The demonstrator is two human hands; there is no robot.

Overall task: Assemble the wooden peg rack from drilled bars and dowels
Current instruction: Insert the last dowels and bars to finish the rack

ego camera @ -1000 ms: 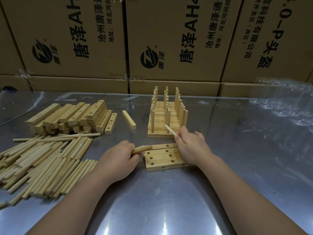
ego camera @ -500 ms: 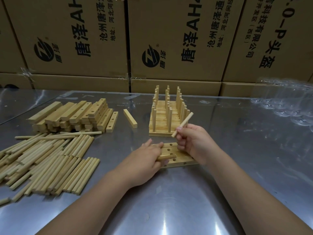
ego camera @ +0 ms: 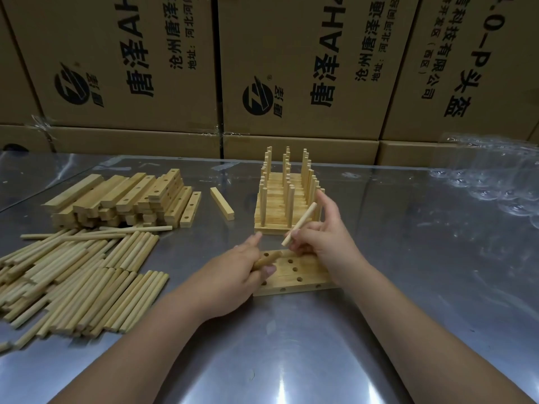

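Note:
Three drilled bars (ego camera: 297, 275) lie side by side on the steel table in front of me, holes facing up. My left hand (ego camera: 233, 272) grips a short dowel (ego camera: 267, 259) and rests on the bars' left end. My right hand (ego camera: 323, 240) pinches another dowel (ego camera: 300, 223), tilted, its lower tip just above the far bar. Behind them stands a finished peg rack (ego camera: 287, 196) with three rows of upright dowels.
A heap of loose dowels (ego camera: 81, 272) covers the table's left side. Behind it is a stack of drilled bars (ego camera: 122, 199), with one single bar (ego camera: 222, 203) lying apart. Cardboard boxes (ego camera: 291, 68) wall the back. Clear plastic bags (ego camera: 495, 182) lie at the right.
My left hand moved right from beside the bars onto their left end with its dowel. My right hand swung its dowel up from near flat to a steep tilt.

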